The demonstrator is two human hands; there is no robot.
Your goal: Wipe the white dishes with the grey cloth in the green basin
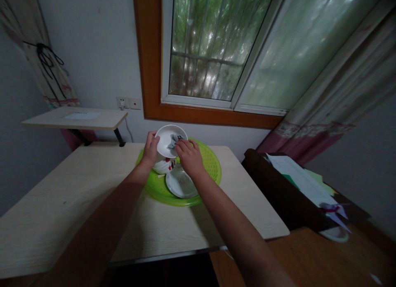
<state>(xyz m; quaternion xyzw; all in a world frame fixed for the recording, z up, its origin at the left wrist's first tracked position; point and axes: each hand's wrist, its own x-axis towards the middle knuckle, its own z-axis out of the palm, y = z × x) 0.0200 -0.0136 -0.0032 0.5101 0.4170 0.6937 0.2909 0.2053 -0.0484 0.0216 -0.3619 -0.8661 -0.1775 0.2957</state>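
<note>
1. We see the counter (77, 204), pale and wood-grained, running across the lower view below a white wall.
2. Above it we find the window (213, 52), wood-framed, with bars and greenery beyond the glass.
3. To our right hangs a curtain (328, 72), pale above and pink toward the hem.
4. At the counter's far left we have a small raised shelf (108, 120) on dark legs, a sheet (82, 116) lying on it.
5. Near the counter's back edge we see the green basket (213, 163), round and wide-rimmed.
6. In the basket we find a pale dish (181, 186), its upper right part hidden behind our right hand and forearm.
7. Above the basket's far part we hold the white bowl (163, 144), tilted so that its inside faces us.
8. Just beside the dish, partly behind the white bowl, we see a patterned bowl (161, 168) with red and dark marks.
9. Our left hand (150, 150) has its grip pinching the white bowl's left rim, thumb inside.
10. Our right hand (191, 158) has its fingers close together in the bowl; whether they pinch or only press, we cannot tell.
11. Under those fingertips we see what looks like a grey cloth (173, 142), against the bowl's inside.
</note>
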